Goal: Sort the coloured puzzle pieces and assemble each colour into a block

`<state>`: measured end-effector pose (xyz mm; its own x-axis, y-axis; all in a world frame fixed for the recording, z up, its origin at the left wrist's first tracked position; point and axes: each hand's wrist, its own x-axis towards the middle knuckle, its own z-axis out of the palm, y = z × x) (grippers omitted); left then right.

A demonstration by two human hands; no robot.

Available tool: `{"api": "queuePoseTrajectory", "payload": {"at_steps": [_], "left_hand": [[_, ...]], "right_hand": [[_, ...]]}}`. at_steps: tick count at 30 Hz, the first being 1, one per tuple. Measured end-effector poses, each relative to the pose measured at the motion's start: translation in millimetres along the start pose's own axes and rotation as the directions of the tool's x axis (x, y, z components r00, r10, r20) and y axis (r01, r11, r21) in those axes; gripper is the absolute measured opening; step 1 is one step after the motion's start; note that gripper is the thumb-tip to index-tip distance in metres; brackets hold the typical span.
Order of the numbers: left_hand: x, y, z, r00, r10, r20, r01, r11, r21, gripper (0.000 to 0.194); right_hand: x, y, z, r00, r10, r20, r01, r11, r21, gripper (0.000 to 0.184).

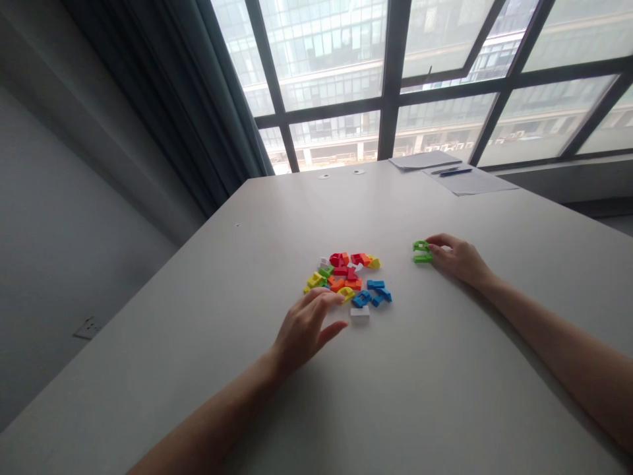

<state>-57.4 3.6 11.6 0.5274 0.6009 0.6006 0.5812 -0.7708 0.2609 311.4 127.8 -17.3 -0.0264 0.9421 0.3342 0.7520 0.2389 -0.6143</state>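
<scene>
A heap of several small plastic blocks in red, orange, yellow, green, blue and white lies in the middle of the pale table. My left hand hovers just in front of the heap, fingers apart and empty, fingertips by a yellow block. A white block lies beside its thumb. My right hand rests on the table to the right, its fingertips touching two green blocks set apart from the heap.
Sheets of paper with a dark pen lie at the far right of the table, near the window. A dark curtain hangs at the back left. The table's left edge drops off toward a grey wall.
</scene>
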Motion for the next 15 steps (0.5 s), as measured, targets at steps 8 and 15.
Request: {"api": "queuePoseTrajectory", "payload": {"at_steps": [8,15], "left_hand": [[-0.7,-1.8,1.2,0.999,0.030,0.042,-0.028,0.999,-0.034,0.022],[-1.6,-2.9,2.0,0.999,0.025,0.044,-0.023,0.999,-0.040,0.022]], "right_hand": [[-1.8,-3.7,0.1,1.000,-0.023,0.021,0.025,0.994,-0.109,0.041],[-2.1,1.6,-1.6,0.984,-0.117,0.132,0.111,0.993,0.048,0.044]]}}
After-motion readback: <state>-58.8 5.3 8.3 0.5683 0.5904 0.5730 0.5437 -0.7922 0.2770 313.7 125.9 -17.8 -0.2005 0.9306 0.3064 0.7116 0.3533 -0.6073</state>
